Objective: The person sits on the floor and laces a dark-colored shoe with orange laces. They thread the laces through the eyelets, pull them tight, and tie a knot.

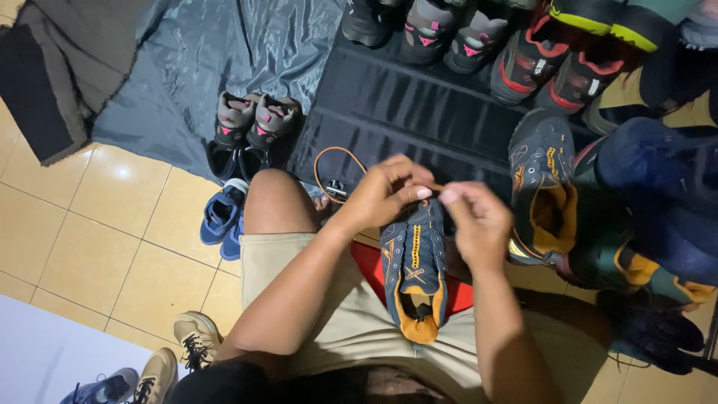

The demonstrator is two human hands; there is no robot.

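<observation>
A dark blue shoe with orange lining point(413, 269) rests on my lap, toe pointing away from me. My left hand point(385, 191) and my right hand point(475, 217) meet just above its toe, each pinching part of an orange lace point(335, 155). The lace loops away to the left over the dark sheet. A matching blue and orange shoe point(544, 187) lies to the right of my right hand.
Grey and pink shoes point(254, 123) stand on a shiny dark sheet point(187, 67) ahead. A blue sandal point(223, 217) lies by my left knee. More shoes line the far edge point(479, 34) and pile at the right point(658, 194). Tan shoes point(196, 340) sit on the tiled floor.
</observation>
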